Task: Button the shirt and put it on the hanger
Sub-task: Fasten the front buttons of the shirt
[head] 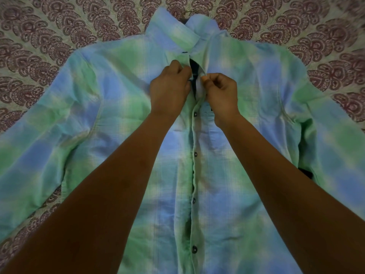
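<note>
A green and blue checked shirt (246, 91) lies face up on the bed, collar at the top. Several dark buttons (195, 154) down its front are fastened. Near the chest, the two front edges gape and show a dark inner strip. My left hand (169, 88) pinches the left edge of that gap. My right hand (221, 89) pinches the right edge, close beside the left hand. A thin metal hanger hook (190, 11) peeks out just above the collar; the remainder of the hanger is hidden.
A bedsheet (49, 32) with a maroon paisley pattern covers the whole surface under the shirt. The sleeves spread out to both sides. A dark bit of something (306, 173) pokes out under the right sleeve.
</note>
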The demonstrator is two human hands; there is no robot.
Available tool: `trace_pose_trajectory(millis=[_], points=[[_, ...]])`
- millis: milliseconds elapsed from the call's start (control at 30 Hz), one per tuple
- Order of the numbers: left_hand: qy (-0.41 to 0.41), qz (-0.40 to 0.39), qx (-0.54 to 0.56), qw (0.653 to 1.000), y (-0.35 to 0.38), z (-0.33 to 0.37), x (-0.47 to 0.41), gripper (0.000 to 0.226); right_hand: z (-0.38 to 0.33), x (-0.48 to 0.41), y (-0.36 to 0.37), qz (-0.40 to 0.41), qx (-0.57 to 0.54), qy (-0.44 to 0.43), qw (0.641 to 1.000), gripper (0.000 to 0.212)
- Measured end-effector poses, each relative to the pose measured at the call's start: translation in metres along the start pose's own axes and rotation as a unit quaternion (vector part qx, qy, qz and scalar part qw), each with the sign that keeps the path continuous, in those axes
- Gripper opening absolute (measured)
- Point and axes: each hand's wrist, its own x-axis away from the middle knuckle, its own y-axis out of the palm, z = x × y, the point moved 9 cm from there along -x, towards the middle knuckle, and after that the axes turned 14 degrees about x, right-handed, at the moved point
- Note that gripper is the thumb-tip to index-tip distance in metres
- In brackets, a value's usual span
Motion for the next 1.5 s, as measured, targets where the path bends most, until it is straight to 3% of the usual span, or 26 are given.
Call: trace_pose_trajectory(millis=[200,333,433,700,1033,1167,1233,1300,1400,1500], points=[[-0.012,0.03,0.056,0.998,-0.004,-0.003,0.004,0.012,0.004,0.001,0.004,0.004,-0.008,0.003,1.0,0.02],[-0.091,0.019,0.099,0.991,-0.008,-0.012,0.002,0.018,0.002,0.003,0.003,0.022,0.002,0.004,1.0,0.023],[-0.149,0.029,0.145,0.978,-0.008,-0.019,0.011,0.015,-0.001,0.006,0.002,0.04,0.036,-0.013,0.998,0.013],[-0.354,0.11,0.386,0.845,0.015,-0.041,0.038,0.011,0.001,0.007,0.011,0.046,0.067,-0.027,0.996,0.013],[-0.407,0.118,0.392,0.816,0.021,-0.04,0.038,0.004,0.012,0.003,0.016,0.013,-0.006,0.002,1.0,0.033],[-0.483,0.139,0.448,0.74,0.037,-0.044,0.052,0.008,0.016,0.003,0.02,0.004,-0.023,0.016,1.0,0.031],[-0.498,0.131,0.518,0.683,0.045,-0.044,0.053,0.012,0.016,0.003,0.022,0.001,-0.024,0.018,1.0,0.028],[-0.504,0.103,0.558,0.652,0.049,-0.043,0.052,0.01,0.014,0.002,0.022,0.002,-0.018,0.019,1.0,0.026],[-0.509,0.042,0.586,0.629,0.052,-0.04,0.048,0.021,0.012,0.002,0.021,0.001,-0.016,0.018,1.0,0.025],[-0.506,0.003,0.587,0.632,0.05,-0.036,0.044,0.02,0.009,0.006,0.018,0.003,-0.02,0.011,1.0,0.018]])
